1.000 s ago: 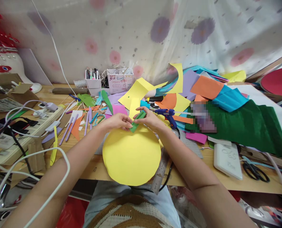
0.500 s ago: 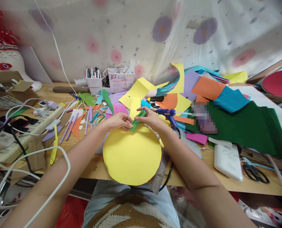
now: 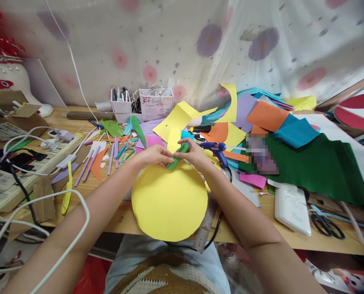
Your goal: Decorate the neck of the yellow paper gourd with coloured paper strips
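Both hands meet at a small folded strip of green paper [image 3: 179,157], over the far edge of a round yellow paper disc [image 3: 169,202]. My left hand [image 3: 157,156] pinches the strip's near left end between thumb and fingers. From the other side, my right hand [image 3: 194,154] grips its upper right part, with the thumb laid across it. The disc lies at the table's front edge, flat or nearly so. Just right of my right hand rests a blue glue gun [image 3: 218,152]. Whether the strip touches the disc I cannot tell.
Coloured paper sheets heap at the back, and dark green sheets [image 3: 316,167] lie right. Black scissors [image 3: 327,224] and a white power bank [image 3: 293,210] sit front right. Purple paper sticks [image 3: 88,165] lie left, near a power strip [image 3: 34,171] with cables. A metal ruler [image 3: 206,224] pokes past the disc.
The green strip has turned slightly in my fingers, and my hands stay closed on it. The whole view has shifted a little; the disc looks otherwise unchanged.
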A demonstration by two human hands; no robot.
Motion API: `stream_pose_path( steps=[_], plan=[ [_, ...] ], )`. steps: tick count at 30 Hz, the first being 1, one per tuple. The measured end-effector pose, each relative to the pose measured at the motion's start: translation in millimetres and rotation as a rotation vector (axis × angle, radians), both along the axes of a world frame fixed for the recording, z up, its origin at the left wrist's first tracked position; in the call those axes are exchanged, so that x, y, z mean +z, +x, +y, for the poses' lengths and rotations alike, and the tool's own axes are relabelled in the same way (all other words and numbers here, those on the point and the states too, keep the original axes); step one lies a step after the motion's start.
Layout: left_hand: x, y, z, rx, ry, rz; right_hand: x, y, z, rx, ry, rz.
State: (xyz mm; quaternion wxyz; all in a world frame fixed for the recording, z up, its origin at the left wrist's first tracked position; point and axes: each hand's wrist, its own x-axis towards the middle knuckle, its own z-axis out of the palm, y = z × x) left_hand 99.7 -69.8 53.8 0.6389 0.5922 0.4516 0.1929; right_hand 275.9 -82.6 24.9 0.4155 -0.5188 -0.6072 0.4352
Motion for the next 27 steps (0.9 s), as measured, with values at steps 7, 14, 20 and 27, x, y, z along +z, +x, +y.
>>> stream_pose_path(
  steps=[7,14,20,27],
  plan=[
    [-1.6,3.9,1.1,0.065,0.027,0.044,-1.6,0.9,0.7,-0.022,0.010,-0.044],
    [3.1,1.9,-0.3,0.000,0.026,0.025,-3.2,-1.1,2.3,-0.023,0.013,-0.049],
    [-9.1,-3.3,7.5,0.282,0.033,-0.092,7.1,6.4,-3.0,-0.024,-0.015,0.091],
    [-27.7,-15.7,7.2,0.572,0.046,-0.406,28.7,73.6,-24.0,-0.260,0.131,0.034]
  ],
)
